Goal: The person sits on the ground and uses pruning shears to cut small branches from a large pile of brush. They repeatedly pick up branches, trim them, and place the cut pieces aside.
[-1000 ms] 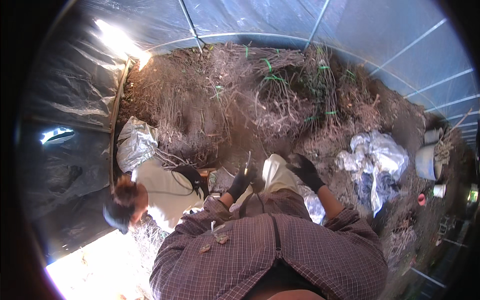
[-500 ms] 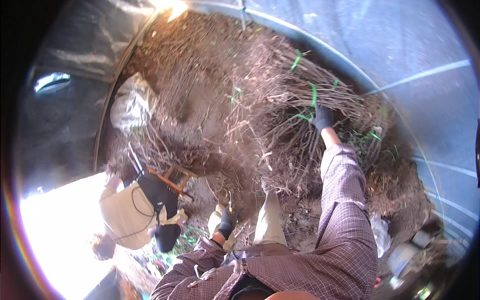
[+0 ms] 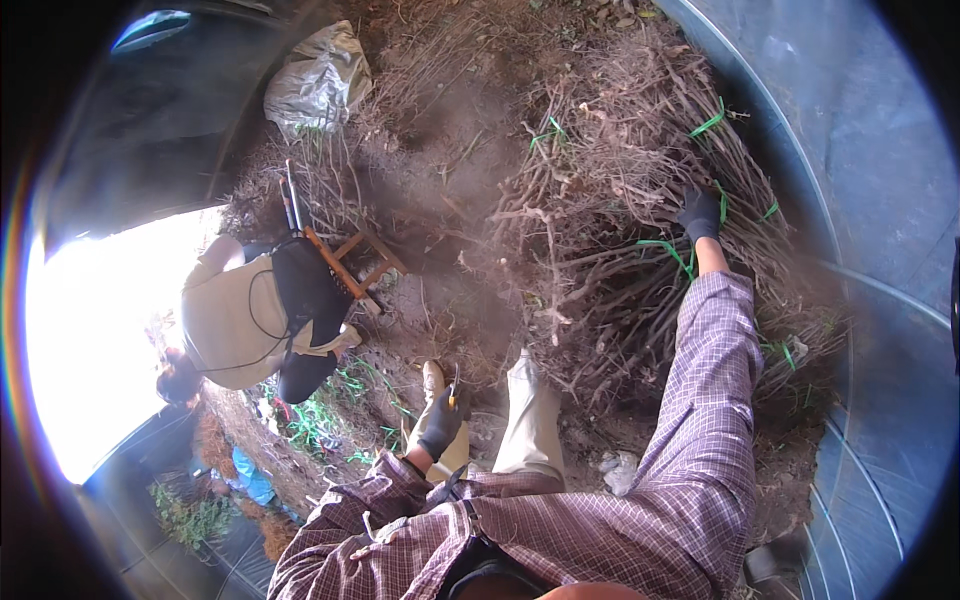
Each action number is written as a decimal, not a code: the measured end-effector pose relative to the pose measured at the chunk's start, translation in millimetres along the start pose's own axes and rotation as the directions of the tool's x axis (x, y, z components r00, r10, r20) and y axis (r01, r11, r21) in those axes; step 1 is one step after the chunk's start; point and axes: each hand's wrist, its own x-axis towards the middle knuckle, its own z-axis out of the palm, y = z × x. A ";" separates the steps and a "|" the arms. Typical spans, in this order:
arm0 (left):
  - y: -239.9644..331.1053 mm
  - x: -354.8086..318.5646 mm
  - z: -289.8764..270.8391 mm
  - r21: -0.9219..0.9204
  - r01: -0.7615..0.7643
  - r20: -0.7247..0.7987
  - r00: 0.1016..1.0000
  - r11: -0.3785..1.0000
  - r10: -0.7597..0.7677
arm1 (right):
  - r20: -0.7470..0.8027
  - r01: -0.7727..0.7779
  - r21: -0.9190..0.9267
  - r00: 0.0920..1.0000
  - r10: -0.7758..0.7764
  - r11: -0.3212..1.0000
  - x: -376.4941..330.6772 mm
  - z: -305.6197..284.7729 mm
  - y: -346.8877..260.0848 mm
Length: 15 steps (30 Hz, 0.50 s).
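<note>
My right hand [image 3: 701,213], in a dark grey glove, reaches out to a pile of bare brown branches. Its fingers are closed on a bundle of branches [image 3: 745,185] beside a green tie [image 3: 722,200], the fingertips partly hidden among the stems. Another green tie [image 3: 665,250] lies around branches just nearer to me. My left hand [image 3: 440,428], gloved too, is held low near my legs. It is closed around a small hand tool [image 3: 454,396] with a yellow-orange part and a thin metal end pointing away; its exact kind is unclear.
At the left a person [image 3: 240,325] in a beige top sits bent beside an orange-brown wooden frame [image 3: 340,265]. A whitish sack [image 3: 320,80] lies at the far left. Green strips [image 3: 310,425] litter the soil near that person. Grey-blue sheeting [image 3: 850,130] curves along the right.
The view has shifted, so the branch pile sits farther right and nearer. My right hand remains at the tied bundle beside the green tie. My left hand keeps the small hand tool.
</note>
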 end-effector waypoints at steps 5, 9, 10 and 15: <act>24.5 -4.6 11.2 0.169 -0.230 -0.026 0.971 0.958 0.238 | -0.076 0.059 0.050 0.996 -0.056 0.997 -49.5 -78.8 -10.8; 148.4 -20.5 32.0 0.270 -0.487 0.069 0.870 0.831 0.488 | -0.107 0.066 0.061 0.992 -0.059 0.996 -115.5 -130.8 -23.2; 174.7 -25.2 39.1 0.320 -0.562 0.115 0.822 0.763 0.558 | 0.034 0.024 0.041 0.999 -0.025 0.999 -127.6 -148.0 -45.2; 271.6 22.0 116.0 0.149 -0.943 0.559 0.330 0.299 0.761 | -0.132 -0.053 0.158 0.988 0.074 0.986 -215.8 -142.0 -114.8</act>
